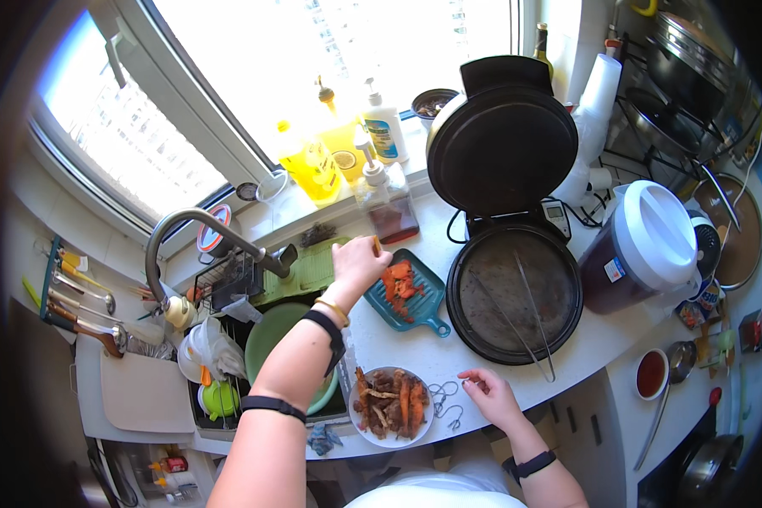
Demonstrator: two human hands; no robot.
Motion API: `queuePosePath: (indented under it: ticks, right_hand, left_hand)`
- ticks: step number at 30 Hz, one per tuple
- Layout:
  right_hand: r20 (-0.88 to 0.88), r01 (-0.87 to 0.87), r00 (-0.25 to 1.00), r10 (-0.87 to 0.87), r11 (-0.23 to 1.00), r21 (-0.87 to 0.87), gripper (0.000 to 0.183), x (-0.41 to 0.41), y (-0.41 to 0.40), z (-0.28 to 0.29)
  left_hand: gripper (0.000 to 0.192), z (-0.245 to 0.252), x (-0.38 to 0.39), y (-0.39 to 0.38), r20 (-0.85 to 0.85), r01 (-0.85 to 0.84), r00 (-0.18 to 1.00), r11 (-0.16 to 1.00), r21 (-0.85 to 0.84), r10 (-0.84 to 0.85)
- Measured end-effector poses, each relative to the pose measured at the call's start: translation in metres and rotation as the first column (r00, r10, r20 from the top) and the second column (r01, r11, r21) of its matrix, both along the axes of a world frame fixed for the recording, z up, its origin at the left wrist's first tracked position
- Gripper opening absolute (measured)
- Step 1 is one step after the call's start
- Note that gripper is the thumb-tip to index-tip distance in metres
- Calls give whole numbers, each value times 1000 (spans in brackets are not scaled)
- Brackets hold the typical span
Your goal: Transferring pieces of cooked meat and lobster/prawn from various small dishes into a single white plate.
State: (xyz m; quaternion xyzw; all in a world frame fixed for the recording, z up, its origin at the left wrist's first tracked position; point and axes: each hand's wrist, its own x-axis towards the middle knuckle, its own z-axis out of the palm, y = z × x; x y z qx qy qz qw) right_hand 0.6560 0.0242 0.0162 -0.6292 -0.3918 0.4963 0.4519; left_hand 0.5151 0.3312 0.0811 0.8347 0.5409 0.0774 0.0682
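My left hand (360, 259) holds a small orange-brown piece between its fingers, above the upper left edge of a teal ridged dish with a handle (429, 289). Pieces of orange-red food (399, 282) lie in that dish. My right hand (492, 397) is half curled over the counter's front edge; whether its fingertips hold anything is hard to tell. Left of it lies a tangle of thin string (444, 397). A white plate (429, 424) piled with browned meat and orange strips (390, 403) stands at the front edge. Metal tongs (533, 311) rest on the open electric griddle's lower plate (514, 279).
The sink with a green basin (279, 324) and a curved faucet (197, 213) is at left. Bottles, including a pump bottle (390, 209), stand by the window. A lidded pitcher (635, 247) stands right of the griddle, with a bowl of red sauce (651, 374) farther right.
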Motion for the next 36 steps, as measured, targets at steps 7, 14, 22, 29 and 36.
queuePosePath:
  ticks: [7, 14, 22, 29, 36]
  right_hand:
    - [-13, -97, 995, 98, 994, 50, 18, -9, 27, 8]
    - [139, -144, 983, 120, 974, 176, 16, -27, 53, 33]
    - [475, -279, 879, 51, 863, 422, 14, -79, 83, 68]
    - [665, -462, 742, 89, 786, 410, 22, -133, 85, 74]
    - [737, -497, 674, 55, 772, 397, 17, -156, 78, 67]
  left_hand:
    - [19, -5, -75, -26, 472, -121, 862, 980, -160, 184]
    - [11, -12, -109, -81, 747, 52, 357, 787, -615, 561]
    - [10, -14, -145, -166, 729, 82, 169, 727, -682, 664]
    - [11, -22, -150, -210, 794, -29, 103, 800, -599, 599]
    - [13, -37, -158, -232, 827, -131, 172, 844, -520, 536]
